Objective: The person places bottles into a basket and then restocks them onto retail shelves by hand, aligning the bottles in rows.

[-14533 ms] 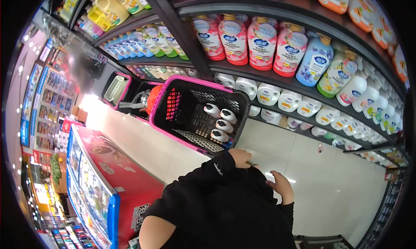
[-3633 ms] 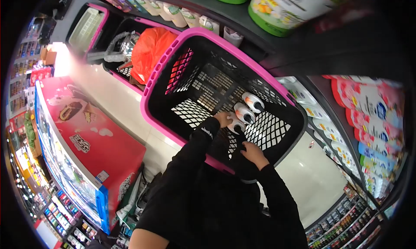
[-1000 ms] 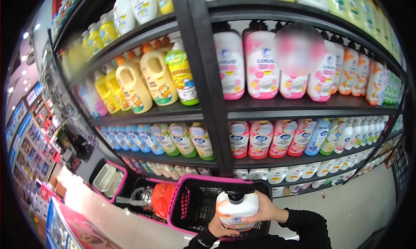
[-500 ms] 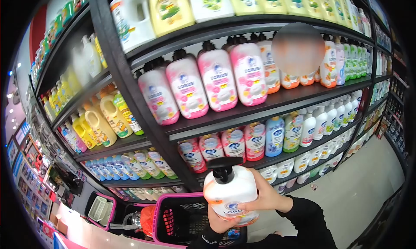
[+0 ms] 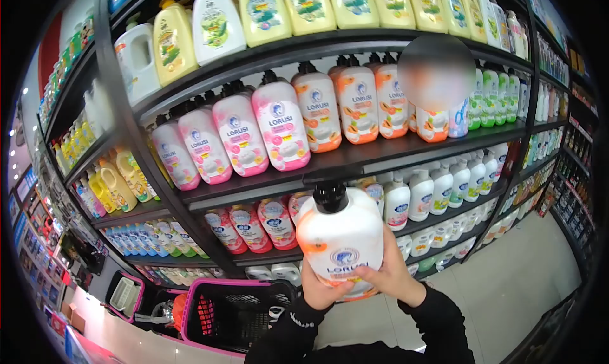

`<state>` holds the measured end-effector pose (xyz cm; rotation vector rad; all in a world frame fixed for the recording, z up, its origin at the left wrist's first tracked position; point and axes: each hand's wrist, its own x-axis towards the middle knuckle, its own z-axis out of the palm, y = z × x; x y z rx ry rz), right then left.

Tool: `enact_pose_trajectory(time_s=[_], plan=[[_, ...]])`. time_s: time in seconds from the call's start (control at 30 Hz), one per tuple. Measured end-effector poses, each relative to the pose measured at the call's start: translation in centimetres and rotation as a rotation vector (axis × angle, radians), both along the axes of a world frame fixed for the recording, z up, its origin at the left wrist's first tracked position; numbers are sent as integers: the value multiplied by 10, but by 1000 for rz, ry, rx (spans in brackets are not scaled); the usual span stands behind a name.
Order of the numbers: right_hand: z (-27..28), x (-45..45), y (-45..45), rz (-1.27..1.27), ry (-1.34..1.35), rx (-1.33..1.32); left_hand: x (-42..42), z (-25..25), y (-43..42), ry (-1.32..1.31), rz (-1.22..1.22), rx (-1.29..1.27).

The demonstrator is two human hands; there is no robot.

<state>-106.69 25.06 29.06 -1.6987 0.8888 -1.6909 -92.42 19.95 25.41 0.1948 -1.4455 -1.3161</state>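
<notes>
A white pump bottle (image 5: 342,237) with orange fruit print, a LORUSI label and a black pump stands upright between my two hands. My left hand (image 5: 322,288) wraps round its lower left side. On the lower right side is my right hand (image 5: 394,276), its thumb across the front. Behind the bottle runs a dark shelf (image 5: 254,183) with LORUSI bottles on it: pink ones (image 5: 281,126) at the left and orange ones (image 5: 317,110) beside them, all with black pumps. The held bottle is below the edge of this shelf.
A black basket with a pink rim (image 5: 187,313) is on the floor at lower left, a white bottle partly visible inside. Left of it are a red bag (image 5: 180,312) and another basket (image 5: 125,295). Yellow bottles (image 5: 263,12) fill the upper shelf; red-and-pink bottles (image 5: 276,221) stand lower.
The bottle, lifted from over the basket, is now higher, before the shelves, in both hands. The view has turned toward the shelf, and the basket has shifted to lower left.
</notes>
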Motion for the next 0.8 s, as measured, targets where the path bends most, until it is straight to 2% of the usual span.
enact_pose_trajectory(time_s=[0.17, 0.3, 0.4, 0.5, 0.63, 0.8], plan=[[14, -32, -4, -25, -2, -33, -35, 15, -12, -12, -45, -56], [31, -48, -18, -11, -57, -55, -54, 20, -30, -19, 47, -129], [39, -60, -37, -48, -58, -71, -67, 42, -37, -5, 38, -77], [44, -66, -58, -18, -148, -65, -73, 48, -59, -75, 85, -108], [42, -77, -100, -60, -130, -83, -83, 53, -93, -93, 116, -125], [57, -82, -142, 22, -170, -111, -88, 67, -136, -101, 145, -136]])
